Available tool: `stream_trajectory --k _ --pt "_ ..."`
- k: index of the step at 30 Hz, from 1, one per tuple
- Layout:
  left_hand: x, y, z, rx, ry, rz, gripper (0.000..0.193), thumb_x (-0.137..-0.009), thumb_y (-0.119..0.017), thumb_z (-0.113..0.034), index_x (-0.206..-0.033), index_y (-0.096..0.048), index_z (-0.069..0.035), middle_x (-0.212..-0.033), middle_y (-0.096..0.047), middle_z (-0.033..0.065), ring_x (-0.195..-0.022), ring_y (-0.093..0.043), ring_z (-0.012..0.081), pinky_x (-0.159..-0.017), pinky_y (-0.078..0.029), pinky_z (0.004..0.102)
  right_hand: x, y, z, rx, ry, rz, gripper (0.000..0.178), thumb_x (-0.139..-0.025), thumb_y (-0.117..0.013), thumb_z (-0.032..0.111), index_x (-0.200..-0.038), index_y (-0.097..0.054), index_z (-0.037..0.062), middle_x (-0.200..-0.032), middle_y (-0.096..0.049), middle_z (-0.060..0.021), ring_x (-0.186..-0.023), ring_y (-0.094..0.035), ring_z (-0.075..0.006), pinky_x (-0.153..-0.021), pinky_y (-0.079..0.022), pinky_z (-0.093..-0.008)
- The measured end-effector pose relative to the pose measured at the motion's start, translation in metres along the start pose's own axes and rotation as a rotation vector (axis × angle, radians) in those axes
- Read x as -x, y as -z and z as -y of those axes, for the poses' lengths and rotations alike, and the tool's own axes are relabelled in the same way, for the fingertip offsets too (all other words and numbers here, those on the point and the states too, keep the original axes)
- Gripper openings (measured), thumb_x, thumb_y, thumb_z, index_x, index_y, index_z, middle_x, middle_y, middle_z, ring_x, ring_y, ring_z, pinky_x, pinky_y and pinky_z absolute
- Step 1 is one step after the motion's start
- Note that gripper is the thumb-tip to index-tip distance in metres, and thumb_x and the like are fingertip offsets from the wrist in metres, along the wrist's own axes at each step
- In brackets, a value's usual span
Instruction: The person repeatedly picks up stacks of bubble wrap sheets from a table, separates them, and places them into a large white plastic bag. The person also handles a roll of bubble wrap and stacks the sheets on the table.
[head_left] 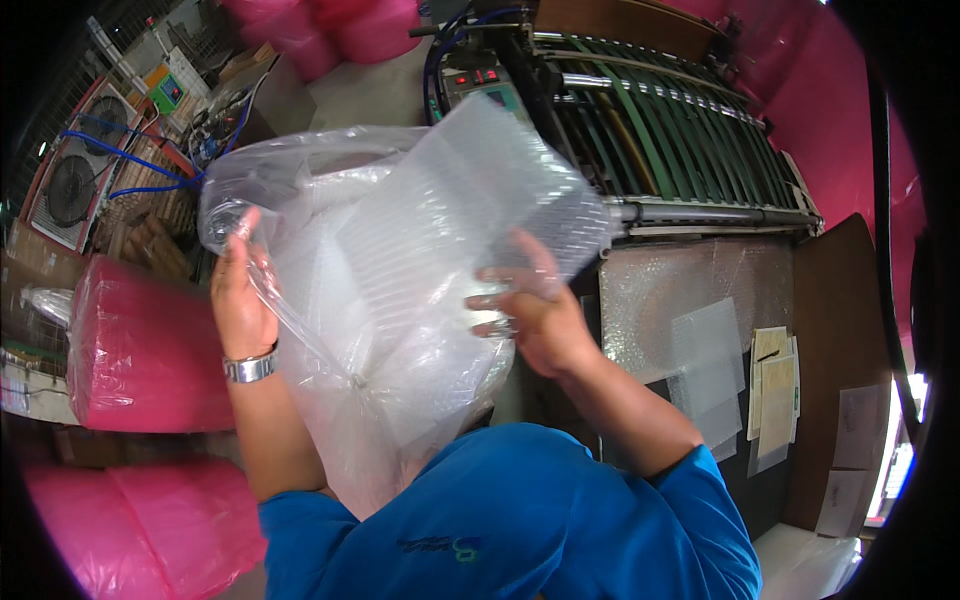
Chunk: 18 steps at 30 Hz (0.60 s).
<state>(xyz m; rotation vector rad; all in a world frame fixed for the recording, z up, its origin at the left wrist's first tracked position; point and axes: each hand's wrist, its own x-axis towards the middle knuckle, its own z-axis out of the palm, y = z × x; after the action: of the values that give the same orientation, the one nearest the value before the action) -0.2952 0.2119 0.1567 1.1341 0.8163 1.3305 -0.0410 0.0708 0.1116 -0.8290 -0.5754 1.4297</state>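
A large clear plastic bag [335, 395] stands in front of me, its mouth spread wide, with whitish bubble wrap inside showing through the film. My left hand [245, 300], a metal watch on its wrist, grips the bag's rim on the left side. Over the mouth, a translucent stack of bubble wrap sheets [490, 165] lies tilted and slightly blurred. My right hand [530, 315] holds the stack by its right side, with the thumb and some fingers seen partly through the plastic. How many sheets it holds I cannot make out.
A machine with green belts [650, 130] and a roller stands at the far right. Below it, a dark table [760, 490] carries bubble wrap pieces [705, 350] and papers [775, 390]. Pink wrapped rolls [150, 350] crowd the left, near a twin-fan unit [75, 190] with blue hoses.
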Motion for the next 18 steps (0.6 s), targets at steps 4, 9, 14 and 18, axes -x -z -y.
stream_trajectory --k 4,9,14,18 --pt "0.016 -0.012 -0.024 -0.089 -0.023 0.069 0.044 -0.089 -0.041 -0.030 -0.123 -0.039 -0.003 -0.059 -0.037 -0.0051 -0.046 -0.036 0.0023 -0.040 -0.030 0.0153 -0.052 -0.052 -0.055 0.053 -0.211 0.045 0.069 -0.074 -0.039 -0.009 -0.132 -0.013 0.0192 -0.117 -0.035 -0.0212 -0.093 -0.052 -0.0314 -0.071 -0.050 -0.0403" --pt "0.021 -0.010 -0.013 -0.137 -0.046 0.147 0.041 -0.090 -0.040 -0.025 -0.124 -0.038 -0.002 -0.057 -0.036 -0.0047 -0.046 -0.035 0.0024 -0.040 -0.030 0.0158 -0.107 -0.109 -0.103 0.145 -0.415 0.242 0.062 -0.076 -0.043 0.000 -0.130 -0.014 0.0119 -0.109 -0.041 -0.0193 -0.084 -0.054 -0.0272 -0.065 -0.051 -0.0364" --pt "0.009 -0.008 0.018 -0.657 0.044 0.390 0.038 -0.089 -0.041 -0.024 -0.123 -0.041 -0.005 -0.062 -0.045 0.0006 -0.056 -0.042 0.0068 -0.053 -0.038 0.0208 -0.133 -0.093 -0.131 0.506 -0.482 0.379 0.044 -0.078 -0.052 0.023 -0.112 -0.039 -0.0009 -0.100 -0.051 -0.0183 -0.078 -0.056 -0.0243 -0.056 -0.050 -0.0335" --pt "-0.003 0.016 0.084 -1.181 -0.109 0.594 0.039 -0.087 -0.044 -0.023 -0.122 -0.042 -0.009 -0.072 -0.052 0.0104 -0.071 -0.053 0.0202 -0.067 -0.043 0.0316 -0.133 -0.018 -0.106 1.066 -0.027 0.164 0.071 -0.076 -0.057 0.035 -0.127 -0.024 -0.0009 -0.111 -0.046 -0.0232 -0.095 -0.050 -0.0339 -0.082 -0.043 -0.0377"
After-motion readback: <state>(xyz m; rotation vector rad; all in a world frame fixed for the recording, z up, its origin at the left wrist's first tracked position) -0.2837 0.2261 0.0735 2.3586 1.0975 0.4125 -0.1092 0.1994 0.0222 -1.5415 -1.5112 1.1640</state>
